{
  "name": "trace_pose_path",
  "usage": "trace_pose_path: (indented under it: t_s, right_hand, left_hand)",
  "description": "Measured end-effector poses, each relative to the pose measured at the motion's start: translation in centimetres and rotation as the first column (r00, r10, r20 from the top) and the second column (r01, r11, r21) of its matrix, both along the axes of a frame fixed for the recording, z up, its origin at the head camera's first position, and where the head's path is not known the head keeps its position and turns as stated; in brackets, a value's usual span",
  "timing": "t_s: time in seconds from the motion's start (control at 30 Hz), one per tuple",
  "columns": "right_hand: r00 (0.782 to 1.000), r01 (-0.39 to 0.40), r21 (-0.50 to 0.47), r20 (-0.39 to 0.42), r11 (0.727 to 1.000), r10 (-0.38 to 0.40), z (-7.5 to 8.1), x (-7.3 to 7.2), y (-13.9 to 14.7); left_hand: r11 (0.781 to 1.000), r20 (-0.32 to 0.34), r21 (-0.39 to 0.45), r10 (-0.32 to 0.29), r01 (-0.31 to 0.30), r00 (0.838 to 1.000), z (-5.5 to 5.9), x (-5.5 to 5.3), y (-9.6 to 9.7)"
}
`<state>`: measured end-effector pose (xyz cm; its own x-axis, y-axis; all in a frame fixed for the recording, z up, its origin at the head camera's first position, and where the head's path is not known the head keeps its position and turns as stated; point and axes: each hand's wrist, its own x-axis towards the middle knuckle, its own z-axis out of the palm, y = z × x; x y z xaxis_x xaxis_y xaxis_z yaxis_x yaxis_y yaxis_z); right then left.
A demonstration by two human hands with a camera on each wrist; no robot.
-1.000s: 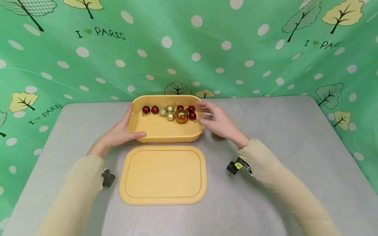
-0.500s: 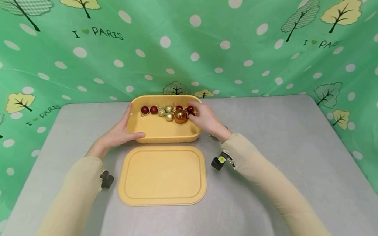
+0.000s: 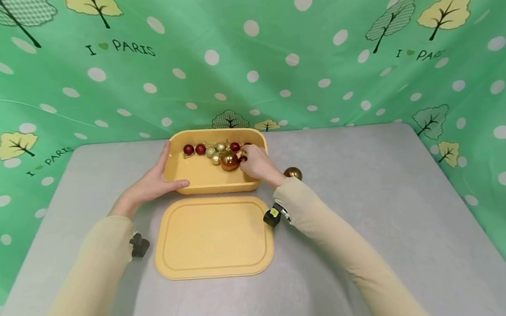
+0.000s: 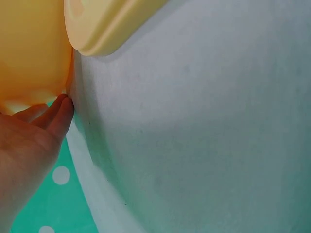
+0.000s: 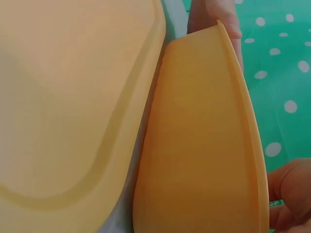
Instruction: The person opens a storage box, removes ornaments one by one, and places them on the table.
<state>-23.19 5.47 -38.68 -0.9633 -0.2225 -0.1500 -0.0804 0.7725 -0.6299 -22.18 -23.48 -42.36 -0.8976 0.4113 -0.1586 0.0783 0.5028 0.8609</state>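
My left hand (image 3: pixel 150 182) grips the left end of a yellow plastic box (image 3: pixel 211 188), with the thumb over its front rim. Inside the box, small dark red Christmas baubles (image 3: pixel 201 149), small pale gold baubles (image 3: pixel 216 159) and one larger shiny copper-gold bauble (image 3: pixel 229 161) lie toward the back and right. My right hand (image 3: pixel 260 165) reaches over the box's right end with curled fingers, the fingertips at a dark red bauble (image 3: pixel 243 159) that they partly cover. In the right wrist view, the box wall (image 5: pixel 199 126) hides the fingertips.
A yellow lid (image 3: pixel 215 240) lies flat on the grey table (image 3: pixel 374 228) in front of the box. A large bronze-gold bauble (image 3: pixel 293 173) sits on the table beside my right wrist. Behind the table hangs a green dotted curtain (image 3: pixel 271 47).
My right hand has moved left, from beside the box's right end in among the baubles, its fingers curling at a dark red one. The left hand keeps its hold on the box.
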Motion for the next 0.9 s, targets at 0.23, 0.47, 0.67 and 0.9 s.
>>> trace_pose_path:
  t_s: [0.23, 0.47, 0.67, 0.9]
  right_hand:
    - [0.998, -0.004, -0.021, 0.060, 1.000, 0.005, -0.3, -0.2, -0.3]
    - [0.996, -0.038, -0.144, 0.070, 0.989, 0.048, -1.2, -0.8, -0.7]
    - [0.999, 0.002, -0.227, 0.051, 0.974, 0.010, -1.5, -1.0, -0.9]
    - [0.999, -0.041, -0.377, 0.003, 0.925, 0.046, -0.6, -0.5, -0.3]
  left_hand:
    - [1.000, 0.000, 0.002, -0.003, 0.003, 1.000, 0.4, 0.3, 0.2]
    - [1.000, 0.001, -0.003, 0.003, -0.003, 1.000, 0.2, 0.1, 0.0]
    - [1.000, -0.009, -0.010, -0.006, 0.006, 1.000, 0.1, 0.0, -0.1]
    - [1.000, -0.004, -0.006, 0.000, 0.000, 1.000, 0.5, 0.3, 0.2]
